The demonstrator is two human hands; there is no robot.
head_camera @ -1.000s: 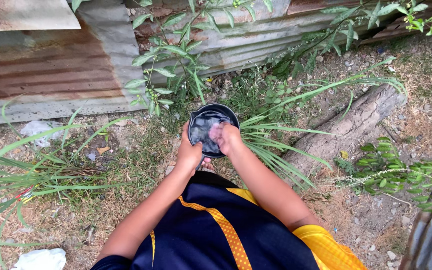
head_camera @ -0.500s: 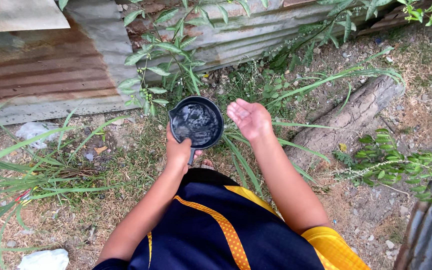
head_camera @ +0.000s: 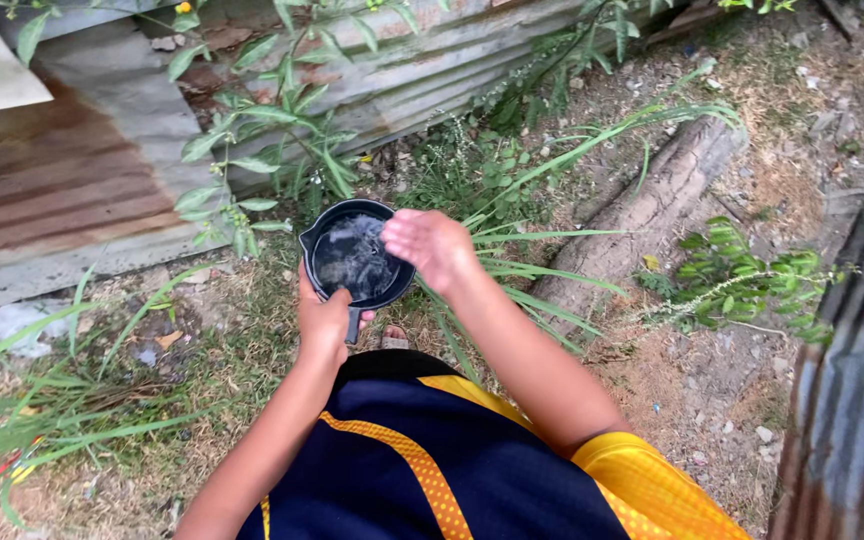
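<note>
1. Outdoors, the left hand (head_camera: 324, 318) is gripping the short handle of a small round black metal pan (head_camera: 355, 254), fingers wrapped tight around it at the pan's six o'clock edge.
2. The pan is being held level in the air above a patch of dry grassy ground (head_camera: 202, 350), and cloudy, soapy-looking water is lying in its bowl.
3. The right hand (head_camera: 428, 244) is hanging at the pan's three o'clock rim, back upward, fingers loosely curled and pointing toward nine o'clock across the bowl; it is holding nothing that I can make out.
4. Whether its fingertips are touching the water or only hovering just above it cannot be told from this view.
5. The pan's long axis, handle to far rim, is running from six to twelve o'clock, straight away from the person's body, so the right hand is crossing it sideways.
6. The right hand is the nearer one to the open bowl; the left is occupied at the handle.
7. Beyond the pan, at twelve o'clock, leafy green weeds (head_camera: 252, 180) are growing against a rusty corrugated metal sheet (head_camera: 72, 190), and a grey weathered log (head_camera: 642, 215) is lying at two o'clock.
</note>
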